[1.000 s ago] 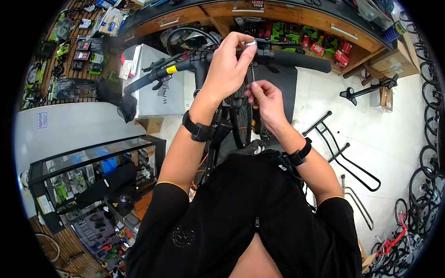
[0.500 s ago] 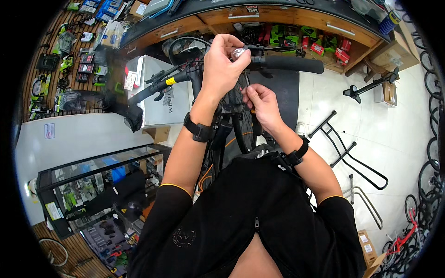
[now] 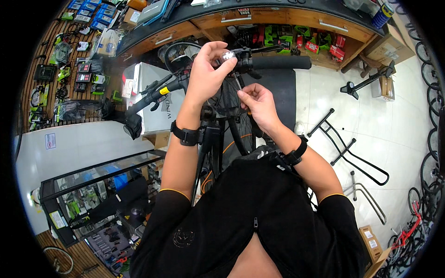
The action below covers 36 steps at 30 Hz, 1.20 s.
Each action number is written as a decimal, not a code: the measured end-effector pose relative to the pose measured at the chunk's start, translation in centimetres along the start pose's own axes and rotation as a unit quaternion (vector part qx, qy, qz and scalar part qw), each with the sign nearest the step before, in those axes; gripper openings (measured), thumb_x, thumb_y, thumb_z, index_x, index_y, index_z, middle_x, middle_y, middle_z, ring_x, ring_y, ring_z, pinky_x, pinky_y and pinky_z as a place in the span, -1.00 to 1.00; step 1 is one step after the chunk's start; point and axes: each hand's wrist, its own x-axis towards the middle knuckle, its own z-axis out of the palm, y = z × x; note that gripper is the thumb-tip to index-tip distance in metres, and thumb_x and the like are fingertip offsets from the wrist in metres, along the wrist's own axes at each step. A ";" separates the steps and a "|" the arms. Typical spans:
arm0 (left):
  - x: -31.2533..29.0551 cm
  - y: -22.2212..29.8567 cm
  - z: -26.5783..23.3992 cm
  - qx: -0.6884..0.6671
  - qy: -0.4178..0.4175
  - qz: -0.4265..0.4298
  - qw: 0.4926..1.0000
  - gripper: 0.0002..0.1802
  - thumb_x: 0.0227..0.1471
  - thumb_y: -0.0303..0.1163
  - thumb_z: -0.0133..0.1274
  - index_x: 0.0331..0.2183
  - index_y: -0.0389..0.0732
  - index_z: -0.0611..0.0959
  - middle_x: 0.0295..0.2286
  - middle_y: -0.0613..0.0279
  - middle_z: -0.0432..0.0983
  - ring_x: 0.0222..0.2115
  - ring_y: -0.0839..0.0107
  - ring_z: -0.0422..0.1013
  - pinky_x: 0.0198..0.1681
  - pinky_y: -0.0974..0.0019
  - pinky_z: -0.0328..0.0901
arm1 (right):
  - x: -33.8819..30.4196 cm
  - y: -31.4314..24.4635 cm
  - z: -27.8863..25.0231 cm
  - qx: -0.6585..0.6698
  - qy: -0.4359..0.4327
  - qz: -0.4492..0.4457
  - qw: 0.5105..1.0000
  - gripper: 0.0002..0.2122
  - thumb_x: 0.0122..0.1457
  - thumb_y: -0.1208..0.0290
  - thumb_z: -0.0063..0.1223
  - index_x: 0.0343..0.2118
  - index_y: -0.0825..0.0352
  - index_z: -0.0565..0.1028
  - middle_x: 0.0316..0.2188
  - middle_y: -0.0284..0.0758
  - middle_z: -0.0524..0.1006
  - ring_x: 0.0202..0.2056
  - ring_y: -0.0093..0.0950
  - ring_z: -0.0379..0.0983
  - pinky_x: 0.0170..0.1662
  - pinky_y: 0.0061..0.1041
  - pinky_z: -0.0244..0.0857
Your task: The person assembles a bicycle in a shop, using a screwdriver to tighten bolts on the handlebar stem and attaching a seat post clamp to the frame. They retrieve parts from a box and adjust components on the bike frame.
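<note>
A bicycle's handlebar (image 3: 282, 62) with black grips lies in front of me. My left hand (image 3: 207, 74) is closed round a shiny silver bicycle bell (image 3: 227, 56) at the bar, thumb on its near side. Just below and to the right, my right hand (image 3: 257, 104) pinches a slim metal-shafted tool (image 3: 238, 81). Its shaft points up toward the underside of the bar by the bell; the tip is hard to make out, and the fingers hide its handle end. Beneath the hands is the bicycle's front wheel (image 3: 237, 134).
Beyond the bar stands a wooden workbench (image 3: 273, 17) with drawers and boxed parts below. A grey-white box (image 3: 157, 109) is left of the bicycle. On the right floor are a floor pump (image 3: 368, 79) and a black tubular stand (image 3: 347, 148). A glass display case (image 3: 99, 180) sits at left.
The view has shifted slightly, and the hands and handlebar sit a little further left in it. The tool's shaft now shows above my right hand. My left hand stays on the bell.
</note>
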 end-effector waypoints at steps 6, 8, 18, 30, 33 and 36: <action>1.0 1.0 0.2 -0.020 -0.068 -0.076 0.995 -0.57 -0.08 -0.46 0.15 -0.11 -0.34 0.48 -0.38 0.23 0.52 -0.37 0.56 0.40 -0.33 0.45 0.30 | 0.0 0.4 0.2 0.010 0.015 0.010 1.000 -0.90 0.23 0.46 0.05 -0.36 0.38 0.45 -0.53 -0.45 0.44 -0.52 -0.67 0.33 -0.40 -0.69 0.22; 0.8 1.5 0.2 -0.033 -0.075 -0.082 0.993 -0.61 -0.05 -0.51 0.13 -0.11 -0.32 0.49 -0.32 0.27 0.51 -0.31 0.58 0.39 -0.22 0.48 0.29 | 0.1 0.5 0.1 0.006 0.008 0.004 1.000 -0.88 0.26 0.44 0.01 -0.37 0.38 0.45 -0.51 -0.45 0.45 -0.51 -0.67 0.33 -0.38 -0.68 0.23; 2.1 1.5 -0.1 -0.061 -0.155 -0.066 0.984 -0.72 -0.11 -0.56 0.02 -0.24 -0.30 0.58 -0.32 0.35 0.51 -0.32 0.61 0.36 -0.19 0.51 0.26 | 0.3 1.2 -0.2 -0.004 -0.029 -0.005 1.000 -0.84 0.29 0.42 -0.08 -0.38 0.39 0.46 -0.52 -0.44 0.44 -0.50 -0.67 0.31 -0.40 -0.69 0.21; -0.2 2.8 -0.5 0.030 -0.050 -0.032 0.998 -0.70 -0.07 -0.47 0.18 -0.22 -0.31 0.57 -0.41 0.29 0.45 -0.42 0.52 0.35 -0.31 0.44 0.30 | -0.1 1.1 0.8 -0.055 0.034 0.002 0.998 -0.89 0.18 0.42 0.12 -0.39 0.31 0.46 -0.52 -0.48 0.46 -0.50 -0.71 0.33 -0.42 -0.65 0.25; -0.2 3.3 -1.2 0.013 -0.061 -0.021 0.998 -0.64 -0.11 -0.50 0.19 -0.18 -0.33 0.58 -0.36 0.24 0.50 -0.39 0.49 0.38 -0.27 0.43 0.30 | 0.9 1.8 0.1 -0.083 0.011 0.018 0.996 -0.84 0.27 0.35 0.01 -0.29 0.35 0.50 -0.51 -0.47 0.48 -0.49 -0.74 0.33 -0.49 -0.72 0.17; -0.3 2.1 -1.8 0.022 -0.068 -0.009 0.997 -0.60 -0.13 -0.54 0.19 -0.16 -0.34 0.56 -0.35 0.24 0.51 -0.36 0.50 0.40 -0.25 0.43 0.32 | 0.2 -0.3 1.3 -0.042 0.000 0.063 0.997 -0.84 0.28 0.37 -0.02 -0.26 0.36 0.50 -0.50 -0.48 0.47 -0.49 -0.73 0.32 -0.49 -0.74 0.15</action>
